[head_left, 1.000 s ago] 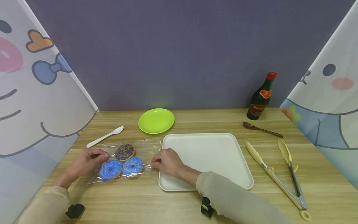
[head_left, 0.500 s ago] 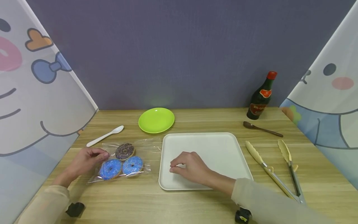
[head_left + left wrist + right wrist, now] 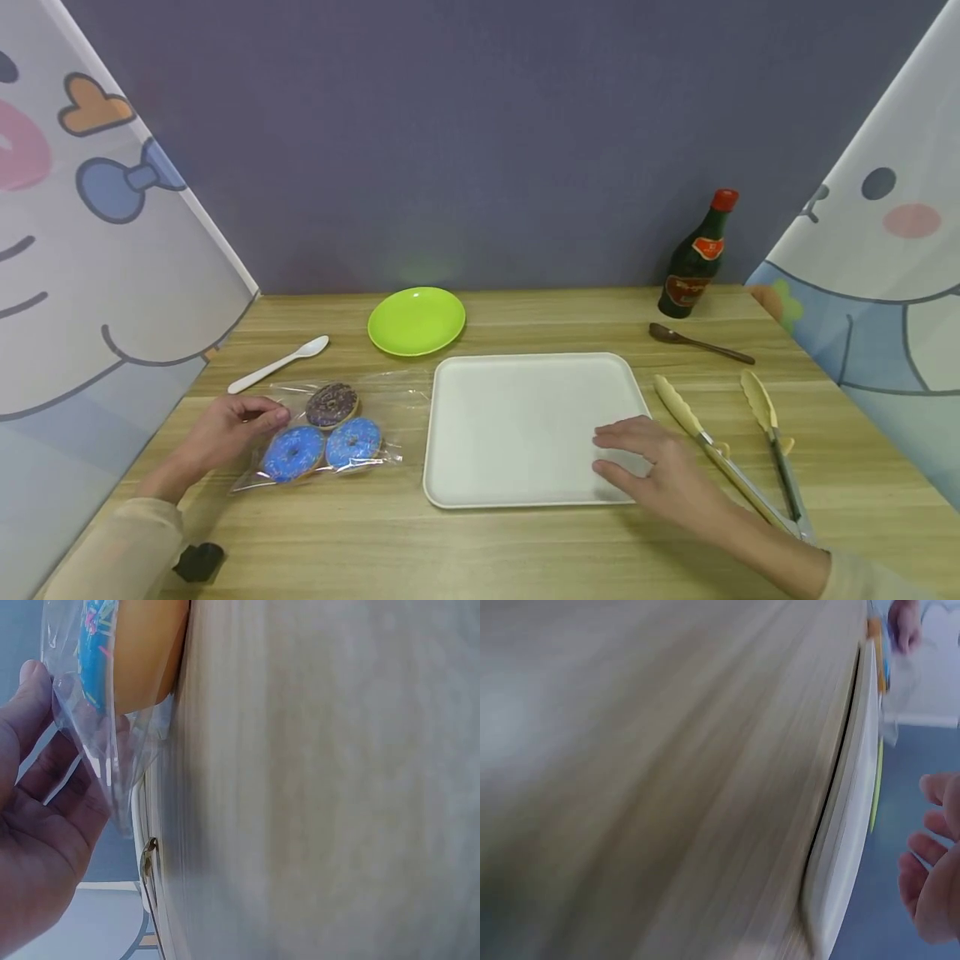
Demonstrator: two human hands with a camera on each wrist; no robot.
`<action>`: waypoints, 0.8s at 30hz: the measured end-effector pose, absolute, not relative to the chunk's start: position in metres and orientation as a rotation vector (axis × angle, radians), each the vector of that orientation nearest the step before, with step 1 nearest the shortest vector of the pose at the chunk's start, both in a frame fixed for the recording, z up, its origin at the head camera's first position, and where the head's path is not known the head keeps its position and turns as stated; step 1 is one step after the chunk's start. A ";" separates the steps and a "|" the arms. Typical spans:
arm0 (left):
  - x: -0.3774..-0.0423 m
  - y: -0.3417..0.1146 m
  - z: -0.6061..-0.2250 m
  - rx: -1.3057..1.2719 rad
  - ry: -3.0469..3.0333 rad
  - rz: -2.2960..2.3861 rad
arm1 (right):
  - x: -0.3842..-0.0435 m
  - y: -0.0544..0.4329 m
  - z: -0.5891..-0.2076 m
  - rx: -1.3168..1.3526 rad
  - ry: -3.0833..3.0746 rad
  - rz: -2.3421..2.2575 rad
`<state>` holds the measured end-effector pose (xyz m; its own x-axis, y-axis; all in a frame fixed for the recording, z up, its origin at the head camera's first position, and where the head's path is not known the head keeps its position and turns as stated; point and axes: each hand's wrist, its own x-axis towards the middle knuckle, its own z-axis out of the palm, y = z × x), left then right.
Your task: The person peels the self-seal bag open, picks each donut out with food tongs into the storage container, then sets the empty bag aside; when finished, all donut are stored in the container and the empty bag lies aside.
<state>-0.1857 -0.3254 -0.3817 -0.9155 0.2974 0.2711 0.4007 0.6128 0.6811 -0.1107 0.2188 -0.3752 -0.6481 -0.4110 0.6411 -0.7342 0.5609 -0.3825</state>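
Steadying clear plastic bag, three sprinkled donuts inside, left of white tray | left hand: pinching bag's left edge | right hand: empty, fingers apart, over tray's right edge | advised: grip bag edge only; leave donuts flat, unsqueezed.

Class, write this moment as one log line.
left hand: holds clear bag | right hand: empty, partly over white tray | three donuts: inside bag
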 end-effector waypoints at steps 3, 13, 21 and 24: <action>-0.186 -0.325 -0.381 -0.606 -2.687 -1.194 | -0.106 0.248 -0.375 0.758 -2.357 0.732; -0.185 -0.329 -0.384 -0.602 -2.698 -1.204 | -0.086 0.326 -0.389 0.140 -2.659 0.501; -0.186 -0.329 -0.384 -0.593 -2.704 -1.190 | -0.075 0.342 -0.407 0.094 -2.627 0.539; -0.185 -0.329 -0.383 -0.581 -2.710 -1.209 | -0.074 0.345 -0.411 0.090 -2.612 0.539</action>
<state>-0.1850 -0.3286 -0.3834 -0.9195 0.2958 0.2587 0.3901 0.6076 0.6918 -0.0741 0.3452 -0.4106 -0.8880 0.0296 0.4589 -0.1544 0.9208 -0.3582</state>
